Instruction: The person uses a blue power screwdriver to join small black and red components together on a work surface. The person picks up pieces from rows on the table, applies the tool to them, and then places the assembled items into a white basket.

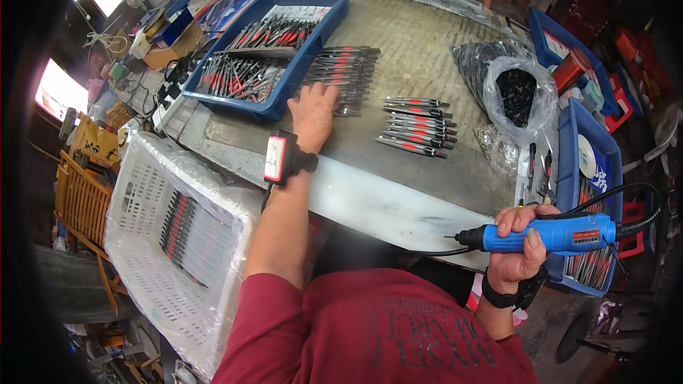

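Presently, the right hand (523,242) is closed around the body of a blue handheld power tool (580,235), with the thumb along the near side and the fingers over the top. The tool lies roughly level; its black nose (471,237) and slim bit extend to the left of this grip, and a thick black cable (644,222) leaves the rear end to the right. The left hand (314,117), well apart from the tool, is placed palm down with fingers bent at the near-left end of a row of pens (345,71); whether it grasps one cannot be determined. This row extends beyond the left fingertips, along the side of a blue tray (270,109). The tray, beyond and to the left of the left hand, contains loose red-and-black pens (245,77). Between the two hands, farther out on the tabletop (398,43), lies a separate group of pens (416,128), stacked side by side. Beyond the right-hand grip stands an open clear bag of black parts (518,96). To the near left of the left hand is a plastic-lined white basket (135,249) containing a row of black-ended pieces (176,226).
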`<act>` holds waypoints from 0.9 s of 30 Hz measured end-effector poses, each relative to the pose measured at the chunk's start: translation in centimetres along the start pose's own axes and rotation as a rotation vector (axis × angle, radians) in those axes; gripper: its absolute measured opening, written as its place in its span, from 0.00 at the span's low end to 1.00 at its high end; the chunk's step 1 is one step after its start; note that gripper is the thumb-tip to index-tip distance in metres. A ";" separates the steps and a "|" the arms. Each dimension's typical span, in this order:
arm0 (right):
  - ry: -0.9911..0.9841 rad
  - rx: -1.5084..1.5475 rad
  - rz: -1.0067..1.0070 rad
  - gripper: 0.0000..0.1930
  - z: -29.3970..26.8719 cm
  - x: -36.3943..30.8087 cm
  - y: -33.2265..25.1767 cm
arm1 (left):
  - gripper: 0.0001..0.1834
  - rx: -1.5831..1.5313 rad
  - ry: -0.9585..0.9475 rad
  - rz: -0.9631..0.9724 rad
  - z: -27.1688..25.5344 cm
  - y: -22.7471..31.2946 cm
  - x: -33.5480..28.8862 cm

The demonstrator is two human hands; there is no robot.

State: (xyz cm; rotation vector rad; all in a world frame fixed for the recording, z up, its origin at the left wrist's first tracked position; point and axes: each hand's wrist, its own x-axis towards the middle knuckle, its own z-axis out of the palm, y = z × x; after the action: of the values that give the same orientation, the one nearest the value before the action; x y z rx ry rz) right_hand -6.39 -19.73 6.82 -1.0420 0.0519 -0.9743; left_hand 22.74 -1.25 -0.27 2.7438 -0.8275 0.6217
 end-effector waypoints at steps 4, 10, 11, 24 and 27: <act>-0.008 0.009 -0.005 0.23 -0.1 0.0 0.0 | 0.11 -0.021 -0.060 -0.026 -0.1 0.0 0.1; -0.005 0.018 0.001 0.22 0.0 0.1 0.0 | 0.12 -0.050 -0.117 -0.021 -0.2 -0.3 0.4; -0.005 0.016 0.003 0.22 0.0 0.0 0.0 | 0.12 -0.054 -0.125 -0.018 -0.2 -0.4 0.4; -0.027 0.029 0.014 0.22 -0.1 0.1 0.1 | 0.11 -0.273 0.064 0.052 -3.3 2.2 0.5; -0.029 0.028 0.003 0.22 -0.2 0.2 0.3 | 0.12 -0.506 -0.035 -0.017 -5.1 4.7 -1.6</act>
State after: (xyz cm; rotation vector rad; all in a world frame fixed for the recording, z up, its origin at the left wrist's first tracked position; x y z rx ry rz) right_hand -6.22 -19.97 6.58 -1.0301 0.0155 -0.9543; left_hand 17.17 -2.78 3.95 2.3022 -0.8329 0.3057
